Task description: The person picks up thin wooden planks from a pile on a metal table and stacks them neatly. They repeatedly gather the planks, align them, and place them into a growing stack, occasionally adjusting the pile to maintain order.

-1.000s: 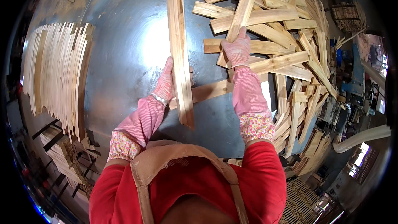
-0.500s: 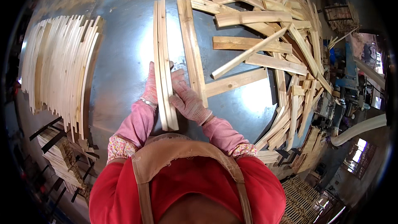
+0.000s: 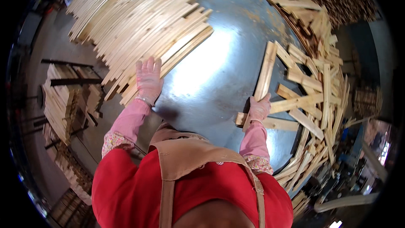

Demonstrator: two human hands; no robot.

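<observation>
My left hand [image 3: 149, 82], in a pale pinkish work glove, lies with fingers stretched out over the near right end of a row of wooden strips [image 3: 135, 21]. The strips are packed side by side, their ends uneven. Further right, my right hand [image 3: 259, 109], gloved alike, is closed around the near end of a wooden slat [image 3: 266, 69] that points away from me. Under that hand another slat [image 3: 280, 124] lies crosswise on the metal table [image 3: 202, 88]. The palm sides of both hands are hidden.
A jumbled heap of loose slats [image 3: 327, 97] covers the table's right side. At the left below table height, stacked wood [image 3: 59, 101] rests on a rack with dark metal bars [image 3: 69, 81]. A pale hose [image 3: 348, 202] and machinery stand at the lower right.
The view has turned, bringing the strip row closer. My left hand has left the upright strips for the row; those strips no longer stand between my hands. My right hand has moved right and grasped a slat.
</observation>
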